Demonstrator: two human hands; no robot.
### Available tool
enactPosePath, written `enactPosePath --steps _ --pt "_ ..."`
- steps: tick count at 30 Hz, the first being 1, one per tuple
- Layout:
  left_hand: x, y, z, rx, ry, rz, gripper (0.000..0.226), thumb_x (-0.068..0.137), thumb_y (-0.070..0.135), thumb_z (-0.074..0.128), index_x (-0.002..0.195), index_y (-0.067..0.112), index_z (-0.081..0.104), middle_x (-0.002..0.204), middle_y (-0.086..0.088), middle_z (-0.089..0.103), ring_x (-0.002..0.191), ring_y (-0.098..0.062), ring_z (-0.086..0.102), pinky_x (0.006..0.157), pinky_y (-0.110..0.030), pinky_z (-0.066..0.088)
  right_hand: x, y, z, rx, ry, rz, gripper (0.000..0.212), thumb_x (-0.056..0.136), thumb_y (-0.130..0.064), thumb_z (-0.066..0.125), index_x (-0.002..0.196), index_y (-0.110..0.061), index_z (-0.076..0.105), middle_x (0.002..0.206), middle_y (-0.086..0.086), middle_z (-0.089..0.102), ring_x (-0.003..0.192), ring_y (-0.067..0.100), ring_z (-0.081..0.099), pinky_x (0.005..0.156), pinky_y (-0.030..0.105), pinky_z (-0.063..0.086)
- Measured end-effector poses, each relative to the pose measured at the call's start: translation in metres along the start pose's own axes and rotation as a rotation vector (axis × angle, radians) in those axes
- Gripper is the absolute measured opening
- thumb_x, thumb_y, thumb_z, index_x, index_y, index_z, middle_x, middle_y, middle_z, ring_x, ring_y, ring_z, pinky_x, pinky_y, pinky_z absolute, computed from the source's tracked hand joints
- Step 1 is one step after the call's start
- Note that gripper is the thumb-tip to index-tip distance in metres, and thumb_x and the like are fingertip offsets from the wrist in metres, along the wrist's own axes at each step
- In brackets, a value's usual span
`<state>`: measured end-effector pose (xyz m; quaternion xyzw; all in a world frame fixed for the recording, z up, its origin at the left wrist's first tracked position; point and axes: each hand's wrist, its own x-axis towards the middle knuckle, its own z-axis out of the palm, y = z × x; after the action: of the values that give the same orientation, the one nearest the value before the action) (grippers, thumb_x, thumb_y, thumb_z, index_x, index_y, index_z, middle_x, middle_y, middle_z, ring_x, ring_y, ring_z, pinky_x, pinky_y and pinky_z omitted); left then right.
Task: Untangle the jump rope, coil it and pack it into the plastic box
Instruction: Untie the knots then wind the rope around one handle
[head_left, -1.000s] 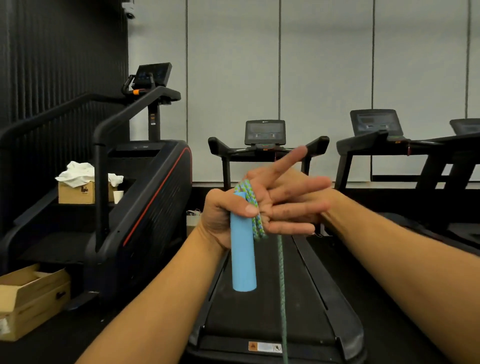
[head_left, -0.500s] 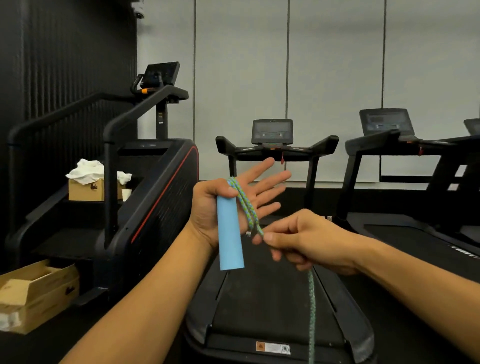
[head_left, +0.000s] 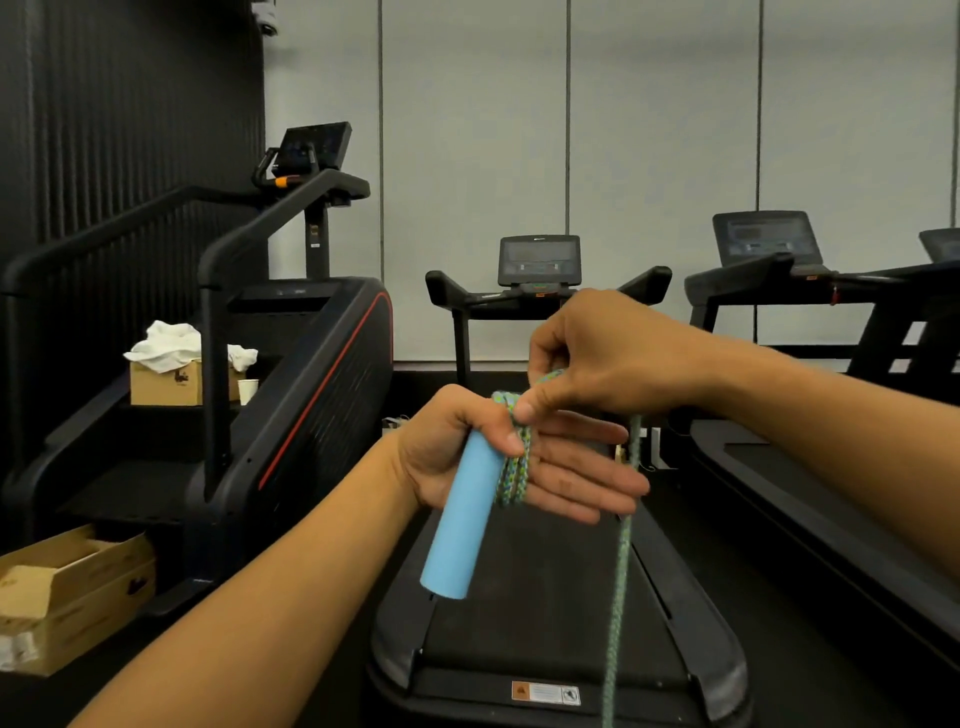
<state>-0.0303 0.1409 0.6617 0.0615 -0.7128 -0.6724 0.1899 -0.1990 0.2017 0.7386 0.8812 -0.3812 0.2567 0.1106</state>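
Left grip (head_left: 498, 457) fingers extended; right grip (head_left: 587, 358) seemingly pinching.

Light blue handle (head_left: 460, 519), green-and-blue flecked rope (head_left: 618, 597), black treadmill (head_left: 545, 597) belt

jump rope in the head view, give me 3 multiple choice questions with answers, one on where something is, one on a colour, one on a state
1. Where do the wound turns of the jump rope lie?
A. round the left hand
B. on the treadmill belt
C. in a cardboard box

2. What colour is the handle?
A. red
B. light blue
C. black

3. What is the right hand doing?
A. hanging idle
B. pressing the treadmill console
C. pinching the rope above the left hand

Answers:
1 A, the loops cross the palm beside the handle.
2 B, the tube is plainly light blue.
3 C, its thumb and fingers close on the rope.
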Motion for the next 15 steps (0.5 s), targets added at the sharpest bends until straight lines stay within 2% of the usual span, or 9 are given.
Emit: enactPosePath --steps 3,5,9,10,12,14,15 --pt "0.002 0.003 0.006 0.015 -0.055 -0.027 0.062 0.072 0.007 0.061 0.133 0.000 0.054 0.128 -0.027 0.059 0.118 -0.042 0.060 0.106 -0.067 0.034 0.004 0.006 -0.004 0.018 -0.055 -0.006 0.034 0.069 -0.047 0.082 0.072 -0.015 0.071 0.055 -0.006 0.063 0.050 0.001 0.052 0.055 0.020 0.045" --pt "0.003 0.004 0.011 0.002 -0.083 -0.027 0.060 0.074 0.007 0.061 0.133 0.008 0.055 0.133 -0.025 0.051 0.119 -0.041 0.060 0.099 -0.069 0.040 0.006 0.007 -0.007 0.123 -0.134 -0.016 0.034 0.071 -0.043 0.082 0.077 -0.011 0.071 0.058 -0.003 0.064 0.050 0.001 0.053 0.051 0.017 0.043" --pt "0.006 0.000 0.015 -0.089 -0.159 -0.068 0.079 0.076 0.004 0.064 0.148 0.022 0.037 0.141 -0.024 0.036 0.121 -0.046 0.058 0.091 -0.068 0.047 0.009 0.017 -0.003 0.362 -0.160 -0.011 0.036 0.070 -0.038 0.083 0.083 -0.007 0.071 0.074 0.022 0.066 0.063 0.017 0.055 0.058 0.027 0.044" --pt "0.007 -0.002 0.014 -0.090 -0.195 -0.083 0.083 0.077 0.003 0.064 0.151 0.024 0.033 0.141 -0.024 0.035 0.121 -0.046 0.058 0.089 -0.071 0.045 0.010 0.019 0.000 0.409 -0.155 -0.014 0.035 0.070 -0.037 0.083 0.082 -0.007 0.071 0.076 0.023 0.065 0.064 0.019 0.054 0.057 0.026 0.043" --pt "0.008 -0.006 0.016 -0.073 -0.232 -0.100 0.088 0.079 0.003 0.065 0.154 0.026 0.025 0.141 -0.023 0.035 0.121 -0.045 0.057 0.089 -0.082 0.028 0.010 0.022 0.004 0.475 -0.183 -0.023 0.036 0.067 -0.039 0.082 0.081 -0.008 0.071 0.079 0.026 0.064 0.067 0.021 0.053 0.057 0.025 0.043" --pt "0.009 -0.008 0.019 -0.046 -0.233 -0.100 0.093 0.079 0.005 0.066 0.157 0.028 0.020 0.143 -0.022 0.035 0.122 -0.044 0.056 0.092 -0.081 0.008 0.011 0.025 0.008 0.546 -0.222 -0.015 0.036 0.064 -0.040 0.081 0.080 -0.009 0.070 0.076 0.024 0.061 0.068 0.026 0.051 0.059 0.028 0.041" --pt "0.010 -0.009 0.021 -0.034 -0.219 -0.092 0.095 0.078 0.005 0.066 0.157 0.027 0.019 0.142 -0.021 0.037 0.121 -0.044 0.057 0.093 -0.081 0.009 0.011 0.027 0.010 0.578 -0.235 -0.004 0.035 0.064 -0.038 0.081 0.080 -0.009 0.070 0.074 0.020 0.060 0.066 0.026 0.050 0.058 0.027 0.040"
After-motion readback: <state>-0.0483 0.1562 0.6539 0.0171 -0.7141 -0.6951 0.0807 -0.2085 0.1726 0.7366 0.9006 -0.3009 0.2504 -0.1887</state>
